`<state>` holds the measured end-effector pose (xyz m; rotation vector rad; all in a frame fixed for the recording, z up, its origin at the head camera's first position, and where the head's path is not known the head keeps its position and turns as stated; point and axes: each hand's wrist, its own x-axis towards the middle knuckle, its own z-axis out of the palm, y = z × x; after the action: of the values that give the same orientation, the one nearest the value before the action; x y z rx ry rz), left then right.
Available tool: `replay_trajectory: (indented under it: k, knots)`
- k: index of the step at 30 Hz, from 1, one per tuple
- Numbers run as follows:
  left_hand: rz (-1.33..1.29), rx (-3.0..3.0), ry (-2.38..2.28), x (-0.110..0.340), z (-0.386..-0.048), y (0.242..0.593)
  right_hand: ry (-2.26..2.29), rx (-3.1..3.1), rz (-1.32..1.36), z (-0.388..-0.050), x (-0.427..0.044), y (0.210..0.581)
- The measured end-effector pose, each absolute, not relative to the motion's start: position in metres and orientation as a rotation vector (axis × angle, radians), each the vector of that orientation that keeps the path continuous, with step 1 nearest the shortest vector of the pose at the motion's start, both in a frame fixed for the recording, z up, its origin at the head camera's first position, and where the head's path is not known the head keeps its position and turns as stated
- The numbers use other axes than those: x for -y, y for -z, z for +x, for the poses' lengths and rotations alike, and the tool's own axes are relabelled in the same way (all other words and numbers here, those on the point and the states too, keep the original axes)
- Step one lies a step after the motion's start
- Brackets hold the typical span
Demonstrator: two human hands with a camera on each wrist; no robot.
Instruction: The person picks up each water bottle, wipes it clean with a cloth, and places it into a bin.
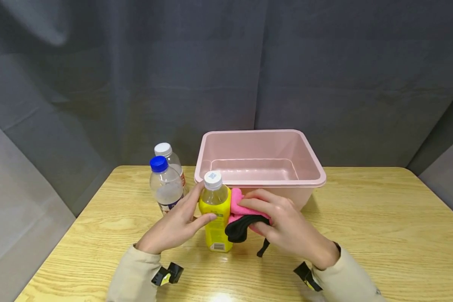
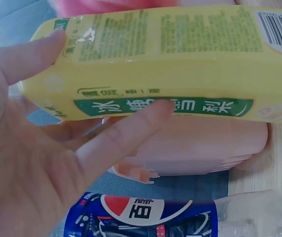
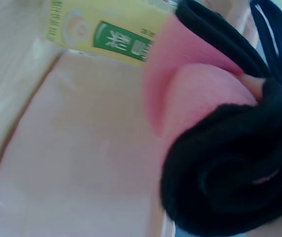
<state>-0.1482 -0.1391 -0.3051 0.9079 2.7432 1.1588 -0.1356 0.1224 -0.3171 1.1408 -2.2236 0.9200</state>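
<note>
While the left hand (image 1: 177, 228) is gripping one yellow-labelled bottle (image 1: 219, 233) between thumb and fingers, the right hand (image 1: 283, 222) is gripping one folded pink cloth (image 1: 237, 201) with black trim (image 1: 241, 228). The yellow-labelled bottle is standing upright on one wooden table (image 1: 381, 235), in front of the near left corner of one pink plastic bin (image 1: 264, 183); the cloth is sitting just beside its right side.

Three bottles are standing in total. The other two, one blue-capped bottle (image 1: 162, 184) and one white-capped clear bottle (image 1: 175, 161), are standing close together left of the bin.

The head view alone is showing the blue cap (image 1: 159, 164) and the bin's interior. The left wrist view is displaying the full green title panel (image 2: 163, 107) and a blue label with a red-and-white roundel (image 2: 131, 207). The right wrist view is exposing the coiled trim and a black loop (image 3: 279, 39).
</note>
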Motion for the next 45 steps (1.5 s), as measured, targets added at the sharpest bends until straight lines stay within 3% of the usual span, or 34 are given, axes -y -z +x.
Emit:
replay_trajectory:
  k: [21,45]
  knots:
    - [0.974,-2.726,-1.173,0.140,-0.151,0.307,-0.958,2.007,1.154,-0.134,-0.119,0.312]
    - [0.957,-2.766,-1.151,0.140,-0.150,0.306,-0.714,2.662,1.345,-0.155,-0.117,0.357]
